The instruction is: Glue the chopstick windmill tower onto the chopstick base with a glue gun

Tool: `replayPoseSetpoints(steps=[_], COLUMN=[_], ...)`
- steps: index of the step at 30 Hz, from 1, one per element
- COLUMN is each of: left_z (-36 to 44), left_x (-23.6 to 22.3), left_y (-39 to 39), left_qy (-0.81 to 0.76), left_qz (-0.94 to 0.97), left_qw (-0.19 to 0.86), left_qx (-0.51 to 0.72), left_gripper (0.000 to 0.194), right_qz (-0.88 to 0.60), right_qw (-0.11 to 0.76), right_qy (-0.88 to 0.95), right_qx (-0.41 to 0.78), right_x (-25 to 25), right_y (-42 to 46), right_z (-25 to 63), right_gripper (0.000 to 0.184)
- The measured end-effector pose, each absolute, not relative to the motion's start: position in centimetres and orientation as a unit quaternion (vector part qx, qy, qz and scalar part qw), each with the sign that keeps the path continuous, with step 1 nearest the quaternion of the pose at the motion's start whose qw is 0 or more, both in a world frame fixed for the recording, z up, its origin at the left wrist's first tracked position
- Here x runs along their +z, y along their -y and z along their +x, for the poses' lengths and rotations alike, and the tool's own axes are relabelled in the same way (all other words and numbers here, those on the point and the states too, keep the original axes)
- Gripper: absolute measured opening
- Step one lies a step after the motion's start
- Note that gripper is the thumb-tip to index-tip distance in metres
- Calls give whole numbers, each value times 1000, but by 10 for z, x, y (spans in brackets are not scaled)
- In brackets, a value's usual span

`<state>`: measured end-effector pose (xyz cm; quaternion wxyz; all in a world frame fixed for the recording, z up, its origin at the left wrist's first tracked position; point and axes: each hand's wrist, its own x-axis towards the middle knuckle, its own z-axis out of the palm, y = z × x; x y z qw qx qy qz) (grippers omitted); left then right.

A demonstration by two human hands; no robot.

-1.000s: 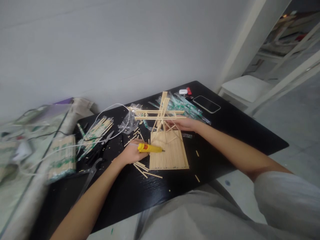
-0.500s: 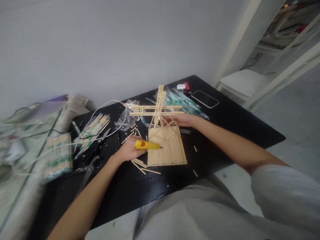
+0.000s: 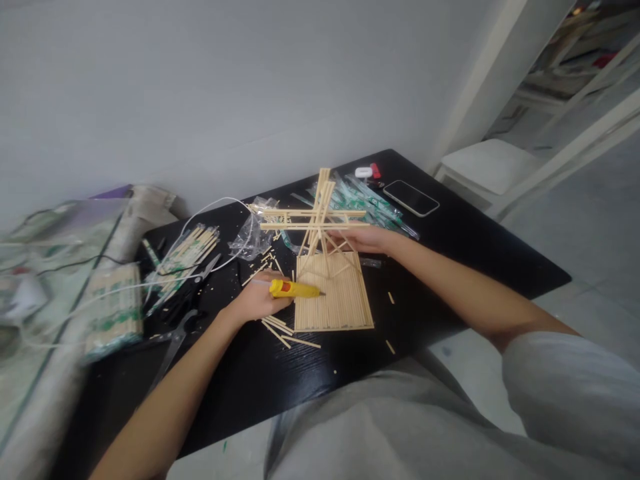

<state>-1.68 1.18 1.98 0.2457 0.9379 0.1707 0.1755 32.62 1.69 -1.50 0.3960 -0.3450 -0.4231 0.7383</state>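
Note:
My left hand (image 3: 260,297) is wrapped round a yellow hot glue gun (image 3: 295,289). Its nozzle points right, over the flat base of side-by-side wooden sticks (image 3: 340,307). On that base stands a windmill-like model of chopsticks (image 3: 320,227), with paired sticks crossing at its top and slanted legs below. My right hand (image 3: 357,237) reaches behind the crossed sticks from the right and grips the model; its fingertips are partly hidden by the sticks. Whether the nozzle touches the base, I cannot tell.
Cut stick pieces (image 3: 277,330), scissors (image 3: 200,277), pliers (image 3: 177,337) and wrapped chopsticks (image 3: 193,257) lie left on the black table (image 3: 480,267). Behind the model are plastic wrappers (image 3: 357,200) and a phone (image 3: 411,198). A white cable (image 3: 200,213) loops at the left.
The view has shifted very slightly. Both hands, the glue gun and the chopstick model keep nearly the same places.

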Motion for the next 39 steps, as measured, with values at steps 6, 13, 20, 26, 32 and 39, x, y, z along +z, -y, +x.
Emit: replayPoseSetpoints(steps=[6, 13, 20, 26, 32, 39], left_z=[-17, -18, -18, -16, -17, -18], left_x=[19, 16, 15, 12, 19, 10], left_y=[-11, -14, -14, -13, -13, -14], left_qy=[-181, -181, -178, -184, -171, -182], left_qz=[935, 936, 938, 931, 940, 938], left_qw=[254, 250, 242, 252, 244, 229], left_qx=[168, 168, 173, 187, 167, 188], left_gripper=[22, 19, 19, 24, 23, 24], right_qz=[-347, -351, -345, -345, -346, -343], right_qw=[398, 399, 404, 406, 406, 407], right_qy=[417, 414, 411, 412, 411, 408], right_qx=[740, 739, 741, 739, 739, 742], right_x=[-14, -15, -12, -12, -13, -13], right_y=[-16, -16, -14, -14, -15, -15], right_z=[326, 325, 324, 324, 324, 323], right_gripper=[19, 17, 16, 16, 15, 14])
